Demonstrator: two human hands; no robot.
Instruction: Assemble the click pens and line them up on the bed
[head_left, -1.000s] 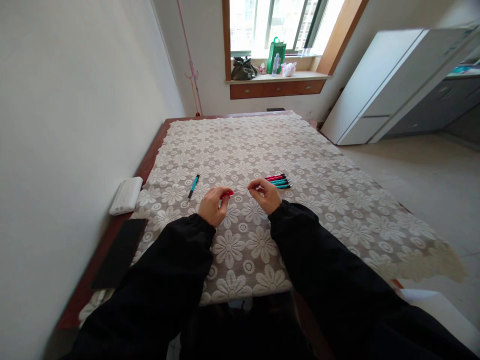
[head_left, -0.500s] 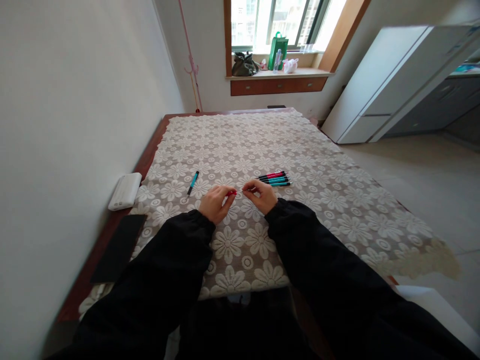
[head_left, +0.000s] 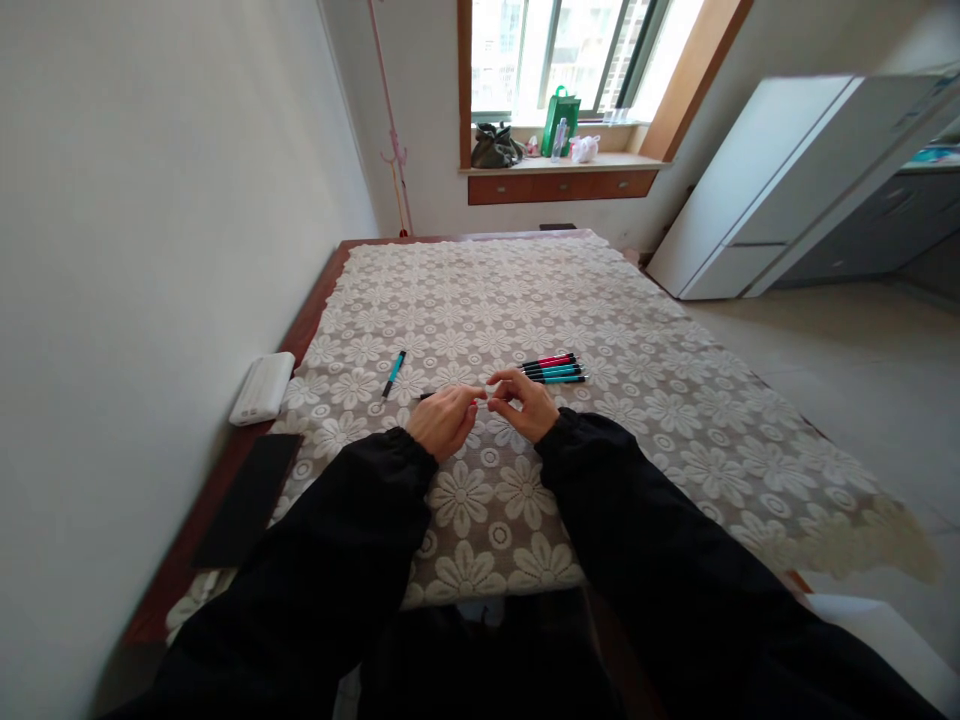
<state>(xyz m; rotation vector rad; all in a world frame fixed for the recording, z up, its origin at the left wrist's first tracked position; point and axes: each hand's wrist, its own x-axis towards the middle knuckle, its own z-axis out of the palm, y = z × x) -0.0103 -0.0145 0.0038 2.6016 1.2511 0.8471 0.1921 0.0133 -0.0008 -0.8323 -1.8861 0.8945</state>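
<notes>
Just above the patterned tablecloth (head_left: 491, 300), my left hand (head_left: 446, 420) is closed around a red and black pen (head_left: 427, 396). The pen's dark end sticks out behind the knuckles, and a speck of red shows by the thumb; the fingers hide the rest. My right hand (head_left: 528, 405) meets it fingertip to fingertip, thumb and index curled at the pen's front end. Whatever is in the right fingers is too small to tell. Beyond the right hand lies a bunch of red and teal pens (head_left: 555, 369). A single teal pen (head_left: 394, 374) lies farther left.
On the left table edge are a white box-shaped device (head_left: 262, 388) and a flat black slab (head_left: 247, 500). A fridge (head_left: 757, 190) stands at the far right. The windowsill (head_left: 622, 160) holds a green bag (head_left: 560, 120), a dark bag (head_left: 495, 147) and a bottle.
My left hand has turned, so less red shows and a dark pen end now appears behind it. My right index has moved up over the left fingertips. The view has tilted slightly.
</notes>
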